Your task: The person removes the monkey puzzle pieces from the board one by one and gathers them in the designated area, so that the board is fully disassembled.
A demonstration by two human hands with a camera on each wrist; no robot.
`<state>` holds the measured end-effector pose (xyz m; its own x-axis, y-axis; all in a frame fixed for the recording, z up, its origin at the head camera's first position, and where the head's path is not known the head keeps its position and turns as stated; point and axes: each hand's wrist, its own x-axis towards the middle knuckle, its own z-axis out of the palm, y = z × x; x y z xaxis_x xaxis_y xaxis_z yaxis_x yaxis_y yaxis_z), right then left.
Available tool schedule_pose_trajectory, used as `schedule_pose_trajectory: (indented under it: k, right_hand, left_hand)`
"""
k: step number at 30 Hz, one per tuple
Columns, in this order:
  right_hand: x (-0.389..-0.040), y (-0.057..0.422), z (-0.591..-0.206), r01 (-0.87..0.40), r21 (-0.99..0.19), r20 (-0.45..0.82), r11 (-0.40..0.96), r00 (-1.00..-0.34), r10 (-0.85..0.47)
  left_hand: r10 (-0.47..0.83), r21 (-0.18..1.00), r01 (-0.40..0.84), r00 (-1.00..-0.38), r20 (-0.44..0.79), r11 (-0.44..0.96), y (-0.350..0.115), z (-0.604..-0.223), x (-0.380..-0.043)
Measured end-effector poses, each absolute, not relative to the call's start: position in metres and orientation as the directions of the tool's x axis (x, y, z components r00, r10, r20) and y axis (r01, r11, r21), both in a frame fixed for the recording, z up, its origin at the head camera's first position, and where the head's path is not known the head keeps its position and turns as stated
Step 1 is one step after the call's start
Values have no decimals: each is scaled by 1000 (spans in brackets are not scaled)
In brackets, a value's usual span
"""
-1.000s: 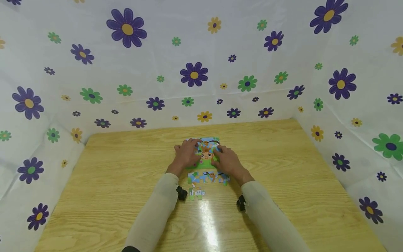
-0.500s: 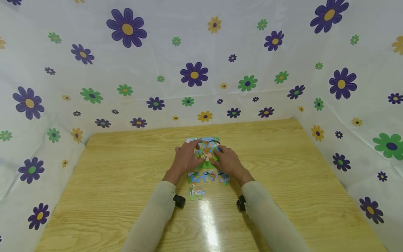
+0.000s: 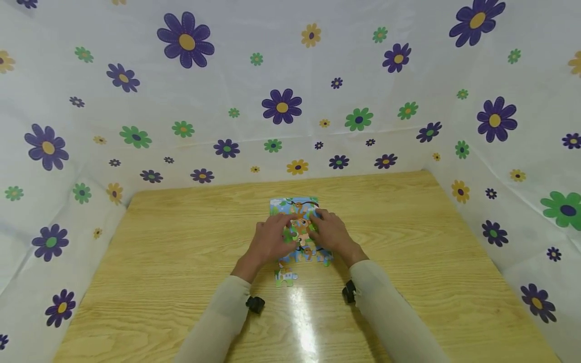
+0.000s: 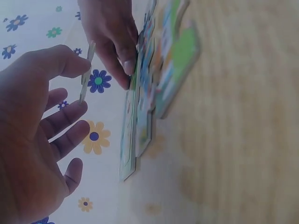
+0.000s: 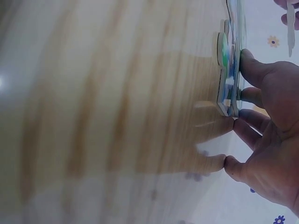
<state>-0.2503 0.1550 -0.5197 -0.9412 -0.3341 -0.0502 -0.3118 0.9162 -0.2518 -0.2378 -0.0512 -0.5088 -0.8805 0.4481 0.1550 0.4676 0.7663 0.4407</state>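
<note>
A jigsaw puzzle board [image 3: 281,205] with a monkey picture lies flat at the middle of the table. My left hand [image 3: 271,239] is raised over its front left part. In the left wrist view its thumb and fingertip pinch a thin puzzle piece [image 4: 86,74], seen edge-on; the other fingers stay loose. My right hand [image 3: 335,233] rests at the board's right side. Seen from the right wrist, its fingers [image 5: 247,128] are relaxed, some touching the board's edge and the table. Part of the board is hidden beneath both hands.
Joined puzzle pieces [image 3: 308,253] lie just in front of the board, partly covered by the left hand. Another puzzle piece [image 3: 284,277] sits nearer on the wooden table [image 3: 190,252]. A white flowered cloth [image 3: 236,75] encloses the back and sides.
My left hand has come back from the board toward the front, carrying a puzzle piece, which has turned and lifted. The right hand has stayed almost still.
</note>
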Motion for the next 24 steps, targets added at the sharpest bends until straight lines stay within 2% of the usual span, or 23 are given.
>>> schedule_pose_trajectory:
  k: [14, 24]
  right_hand:
    - [-251, 154, -520, -296, -279, -84, 914, -940, -330]
    - [-253, 154, -523, -289, -284, -73, 914, -944, -321]
  left_hand:
    - [501, 424, 473, -864, 52, 772, -61, -514, -210]
    - [562, 402, 516, -827, 3, 757, -56, -517, -198]
